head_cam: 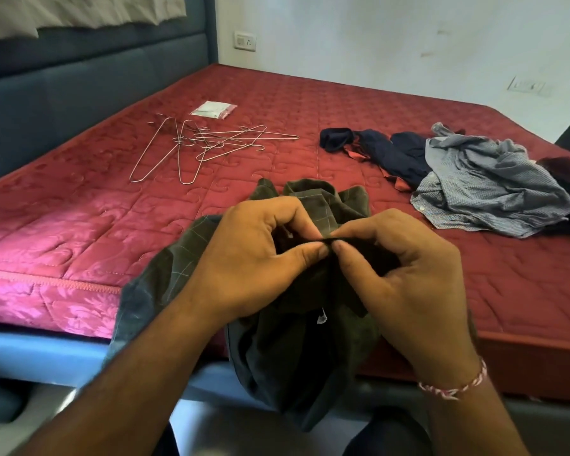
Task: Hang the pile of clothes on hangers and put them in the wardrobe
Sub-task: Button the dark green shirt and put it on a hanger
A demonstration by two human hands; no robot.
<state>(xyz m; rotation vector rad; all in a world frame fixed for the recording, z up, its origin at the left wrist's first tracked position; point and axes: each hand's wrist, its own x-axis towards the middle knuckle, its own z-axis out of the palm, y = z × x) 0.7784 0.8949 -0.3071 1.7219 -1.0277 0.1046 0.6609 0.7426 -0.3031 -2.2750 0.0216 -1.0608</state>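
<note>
Two hands meet at centre frame, both pinching the same dark green checked shirt (310,205). Left hand (257,258): thumb & forefinger closed on a fold of the fabric, other fingers curled in behind. Right hand (405,274): same pinch, thumb tip nearly touching the left thumb tip, a dark edge of cloth caught between them; red-and-white thread band (454,386) on that wrist. Shirt is bunched, its collar end lying on the near edge of the red quilted mattress (79,225), the rest hanging down past the bed edge toward bottom centre. Small white tag (322,319) shows inside the shirt below the hands.

Wire hangers (198,143), a tangled heap of several, lie upper left of centre on the mattress, well apart from the shirt. Just beyond them, a small clear packet (214,110) w/ white contents.

Pile of clothes at right of frame: light blue-grey shirt (487,185) crumpled on top, navy garment (385,153) w/ reddish lining stretched out to its left, something dark maroon (563,172) at the far right edge, partly cut off.

Blue padded headboard (79,77) fills upper left; white wall behind, w/ a socket plate (245,41) top centre & another (527,85) at upper right.
</note>
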